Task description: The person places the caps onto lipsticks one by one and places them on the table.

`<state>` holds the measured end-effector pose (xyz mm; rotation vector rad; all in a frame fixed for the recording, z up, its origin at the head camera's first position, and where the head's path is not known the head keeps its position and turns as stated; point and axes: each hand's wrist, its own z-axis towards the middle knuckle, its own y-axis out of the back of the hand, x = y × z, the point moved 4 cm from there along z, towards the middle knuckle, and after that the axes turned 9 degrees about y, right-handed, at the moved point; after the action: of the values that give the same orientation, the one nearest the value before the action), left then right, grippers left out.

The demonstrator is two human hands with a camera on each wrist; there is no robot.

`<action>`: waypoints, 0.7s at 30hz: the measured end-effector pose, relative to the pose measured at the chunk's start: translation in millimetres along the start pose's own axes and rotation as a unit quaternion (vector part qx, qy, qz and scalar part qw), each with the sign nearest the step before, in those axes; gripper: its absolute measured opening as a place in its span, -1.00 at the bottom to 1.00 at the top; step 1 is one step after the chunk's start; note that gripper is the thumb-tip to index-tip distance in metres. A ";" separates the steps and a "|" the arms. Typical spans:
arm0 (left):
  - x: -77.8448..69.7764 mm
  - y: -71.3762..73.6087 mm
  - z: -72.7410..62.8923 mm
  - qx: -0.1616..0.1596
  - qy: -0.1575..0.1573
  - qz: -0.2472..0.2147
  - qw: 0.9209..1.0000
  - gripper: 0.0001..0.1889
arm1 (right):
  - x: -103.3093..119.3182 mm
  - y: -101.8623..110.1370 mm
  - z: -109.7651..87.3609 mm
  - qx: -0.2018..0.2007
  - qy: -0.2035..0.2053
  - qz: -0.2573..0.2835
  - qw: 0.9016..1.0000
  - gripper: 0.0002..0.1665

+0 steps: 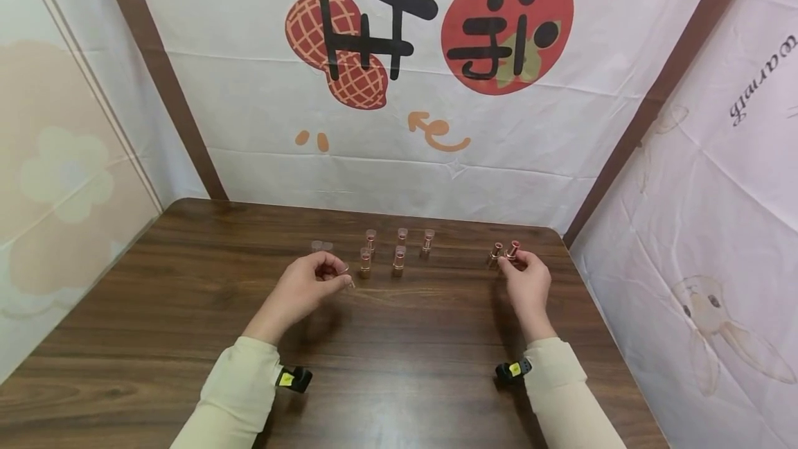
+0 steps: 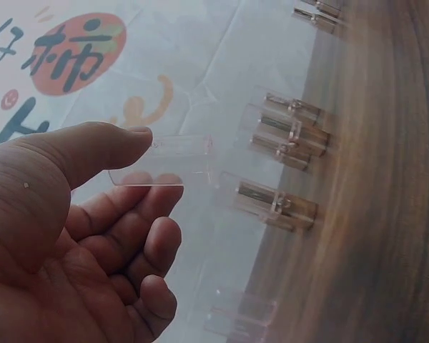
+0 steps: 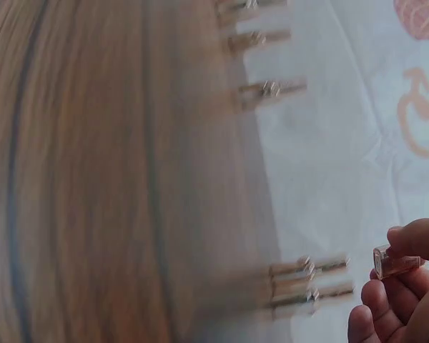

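My left hand (image 1: 304, 287) is raised above the table, left of a group of lipstick tubes. Between thumb and fingers it pinches a clear cap (image 2: 182, 158), which shows in the left wrist view. Over the table's right side, my right hand (image 1: 527, 287) pinches a small rose-gold lipstick tube (image 3: 396, 263), partly covered by the fingers. Beside that hand stand uncapped lipstick tubes (image 3: 311, 294); the right wrist view shows two. Several lipstick tubes with clear caps (image 1: 398, 262) stand upright between the hands. Behind my left hand are two more clear caps (image 1: 317, 246).
The brown wood-grain table (image 1: 399, 359) ends at a printed white cloth (image 1: 249, 116) hung behind it. Another printed cloth (image 1: 698, 227) hangs along the right side. Each forearm wears a black wrist device (image 1: 294, 379).
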<state>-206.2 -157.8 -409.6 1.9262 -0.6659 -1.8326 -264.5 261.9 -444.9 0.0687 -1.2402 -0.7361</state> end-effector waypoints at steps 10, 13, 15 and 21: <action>-27.4 2.2 -2.9 -0.018 -0.031 0.026 0.999 -0.78 | 40.9 -25.6 -17.7 0.047 0.086 0.010 0.995 -0.72; -40.2 2.6 -4.5 -0.022 -0.048 0.021 0.998 -0.80 | 48.7 -35.3 -23.9 0.064 0.096 0.007 0.993 -0.74; -48.9 3.2 -6.1 -0.024 -0.059 0.014 0.998 -0.81 | 53.0 -41.4 -28.9 0.074 0.099 0.012 0.992 -0.75; -73.2 5.6 -10.1 -0.034 -0.091 -0.003 0.995 -0.85 | 66.2 -60.4 -43.2 0.105 0.115 0.037 0.987 -0.77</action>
<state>-198.6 -119.6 -346.5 1.7358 -0.6462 -2.0241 -246.6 165.0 -431.1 0.2721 -1.0886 -0.5152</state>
